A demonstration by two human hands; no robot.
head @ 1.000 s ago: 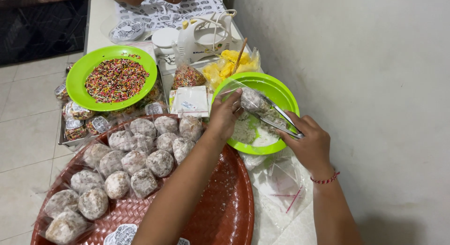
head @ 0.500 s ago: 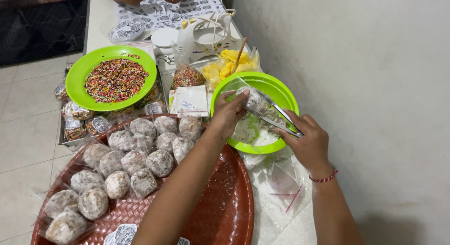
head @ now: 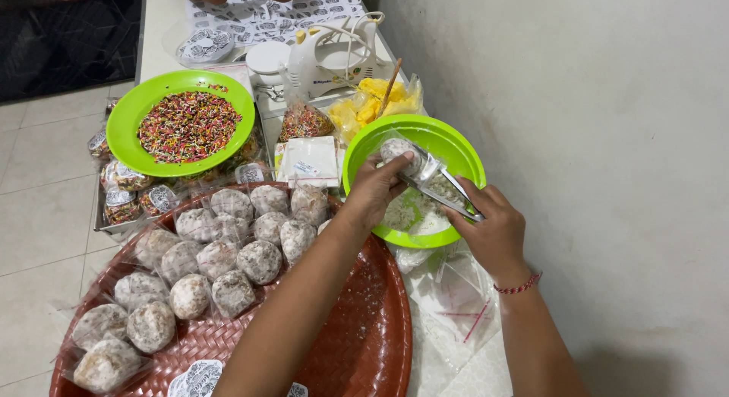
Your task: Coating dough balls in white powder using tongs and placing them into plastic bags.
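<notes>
My left hand [head: 374, 190] holds a small clear plastic bag [head: 402, 150] with a round powdered ball inside it, over the green bowl [head: 456, 146] of white powder. My right hand [head: 493, 228] grips metal tongs [head: 444, 192] whose tips reach into the bag's mouth. The bowl sits on the table by the wall, to the right of a large woven red-brown tray [head: 364, 328].
The tray carries several bagged powdered balls [head: 228, 253]. A green bowl of coloured sprinkles [head: 182, 123] stands at the back left, above packets of sprinkles [head: 125, 196]. A white hand mixer [head: 326, 55], a bag of yellow pieces [head: 372, 104] and empty clear bags [head: 456, 298] lie around.
The tongs and the ball have gone a little deeper into the bag. Both hands stay over the green bowl with only slight shifts.
</notes>
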